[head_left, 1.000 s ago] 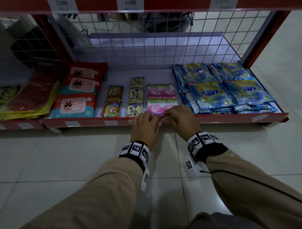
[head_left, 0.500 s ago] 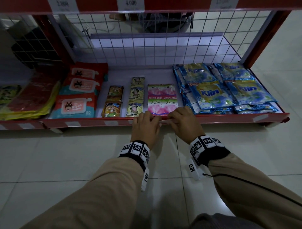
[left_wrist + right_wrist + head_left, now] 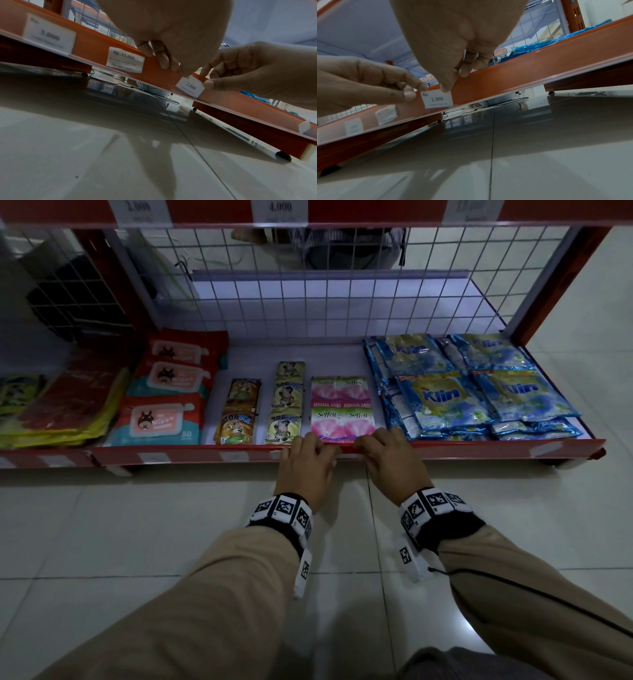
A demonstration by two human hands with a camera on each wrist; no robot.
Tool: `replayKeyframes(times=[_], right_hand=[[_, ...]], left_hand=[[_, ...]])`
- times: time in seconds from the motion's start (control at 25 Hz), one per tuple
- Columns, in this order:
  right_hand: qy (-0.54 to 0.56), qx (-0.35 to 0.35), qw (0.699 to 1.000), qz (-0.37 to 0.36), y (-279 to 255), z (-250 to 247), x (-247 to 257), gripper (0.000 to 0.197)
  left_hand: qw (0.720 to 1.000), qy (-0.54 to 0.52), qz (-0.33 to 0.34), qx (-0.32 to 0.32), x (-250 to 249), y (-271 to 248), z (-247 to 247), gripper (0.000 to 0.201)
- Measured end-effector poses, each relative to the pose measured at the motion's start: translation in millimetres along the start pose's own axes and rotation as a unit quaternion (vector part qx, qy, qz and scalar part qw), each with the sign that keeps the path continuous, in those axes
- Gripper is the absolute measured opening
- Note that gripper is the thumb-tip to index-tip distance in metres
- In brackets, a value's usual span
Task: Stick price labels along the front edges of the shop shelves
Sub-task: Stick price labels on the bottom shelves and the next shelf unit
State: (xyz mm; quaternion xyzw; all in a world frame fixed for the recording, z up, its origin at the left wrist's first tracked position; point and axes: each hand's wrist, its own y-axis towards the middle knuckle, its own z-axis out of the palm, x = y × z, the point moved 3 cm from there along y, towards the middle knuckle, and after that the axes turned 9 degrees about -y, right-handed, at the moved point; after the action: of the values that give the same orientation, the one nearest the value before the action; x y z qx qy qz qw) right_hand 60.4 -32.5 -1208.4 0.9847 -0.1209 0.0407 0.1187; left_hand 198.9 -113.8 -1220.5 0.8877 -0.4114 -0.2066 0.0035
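A small white price label [image 3: 190, 86] [image 3: 437, 99] reading 2.000 lies against the red front edge [image 3: 479, 448] [image 3: 522, 73] of the bottom shelf, below the pink Soffell packets [image 3: 340, 409]. My left hand [image 3: 308, 463] [image 3: 175, 67] [image 3: 414, 90] pinches the label's left upper corner, its other fingers curled over the edge. My right hand [image 3: 387, 460] [image 3: 453, 79] [image 3: 207, 79] holds the right upper corner, thumb on the label's face and fingers curled over the rail. In the head view the hands hide most of the label.
Other labels sit on the same edge: 3.000 [image 3: 49, 35], Rp. 11.000 [image 3: 125, 59], and a tilted one far right [image 3: 544, 448]. Wipes [image 3: 161, 419], Top Ice sachets [image 3: 236, 412] and blue Klin packs [image 3: 442, 398] fill the shelf. An upper shelf edge [image 3: 376, 213] overhangs. Tiled floor [image 3: 137, 525] lies below.
Both hands stay at the same spot on the shelf edge with the label between them. They have shifted only slightly up against the rail.
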Motion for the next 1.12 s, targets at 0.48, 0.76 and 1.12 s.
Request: replayKeyframes(times=[0.48,0.76,1.12], right_hand=[[-0.023,-0.015,0.999,-0.018,0.5,-0.8,-0.7,0.013],[-0.035,-0.003,0.999,-0.017,0.4,-0.6,-0.7,0.014],[-0.013,-0.001,1.0,0.002,-0.6,2.8,-3.5,0.015]], left_hand=[[1.0,-0.029,0.002,0.009,-0.1,-2.3,-4.6,0.029],[1.0,0.013,-0.015,0.021,-3.9,0.3,-2.1,0.026],[0.999,0.028,-0.001,0.022,-3.1,-2.4,-3.6,0.032]])
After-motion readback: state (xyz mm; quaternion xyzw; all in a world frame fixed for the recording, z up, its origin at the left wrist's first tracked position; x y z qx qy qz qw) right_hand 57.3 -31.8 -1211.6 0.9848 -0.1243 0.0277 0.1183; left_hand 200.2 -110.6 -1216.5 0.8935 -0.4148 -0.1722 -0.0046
